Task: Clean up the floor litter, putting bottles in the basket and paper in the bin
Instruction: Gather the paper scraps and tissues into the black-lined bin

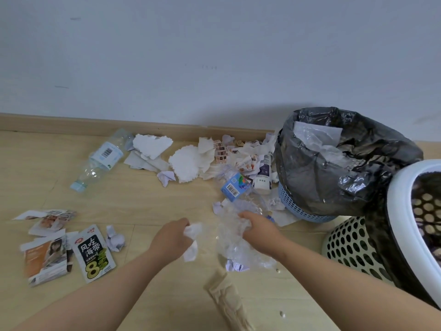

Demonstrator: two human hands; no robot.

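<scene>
Clear plastic fills the right hand (257,226): its fingers curl over a crushed bottle (238,237) low on the floor (148,201) just in front of the bin (322,177). Whether the bottle is lifted clear of the floor I cannot tell. The left hand (170,237), a little farther from the bin, pinches a wad of crumpled paper (192,231) in curled fingers, with a strip of it hanging below. The step in hand looks like a double pick-up, one item of each kind, before sorting. The bin, lined with a black bag and holding some white sheets, stands against the skirting board (71,123). The basket (348,244), white and full of round holes, sits right beside the bin, on the person's side. Next, the right hand needs to carry the bottle past the bin to the basket, while the left hand has to reach across to the bin's mouth with the paper. The arms would cross, so one drop at a time seems wiser. Plenty is left: torn paper (183,163) heaped next to the bin, a second bottle (102,158) well away from it, and a snack packet (94,252) farther off.
</scene>
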